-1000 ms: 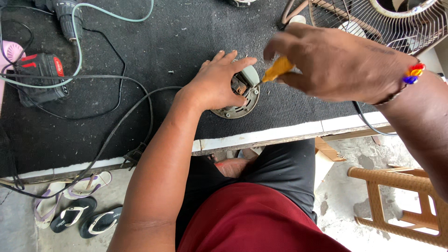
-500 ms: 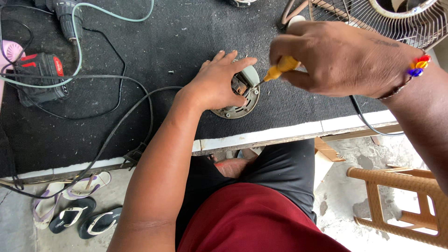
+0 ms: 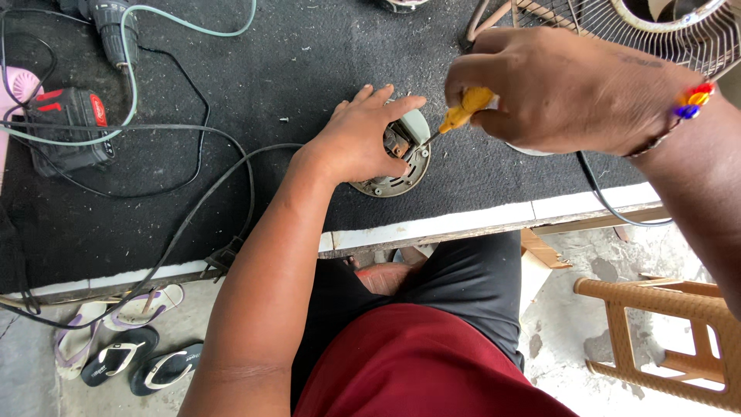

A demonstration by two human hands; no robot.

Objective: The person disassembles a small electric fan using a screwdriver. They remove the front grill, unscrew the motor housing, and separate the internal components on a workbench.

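A round grey metal motor housing (image 3: 404, 174) lies near the front edge of a black mat-covered bench (image 3: 231, 201). My left hand (image 3: 359, 139) rests flat over it, fingers spread, pressing it down. My right hand (image 3: 556, 89) grips a yellow-handled screwdriver (image 3: 463, 112) whose thin tip points down-left into the exposed middle of the housing. A beaded bracelet (image 3: 689, 100) circles my right wrist.
A wire fan guard (image 3: 617, 27) lies at the back right. A power drill (image 3: 108, 31), a black and red battery pack (image 3: 69, 127) and black cables (image 3: 208, 193) sit to the left. Sandals (image 3: 123, 340) lie on the floor, and a brown plastic stool (image 3: 671, 340) stands at the right.
My right hand has shifted slightly left and down, bringing the screwdriver tip closer into the housing. The left hand has stayed on the housing.
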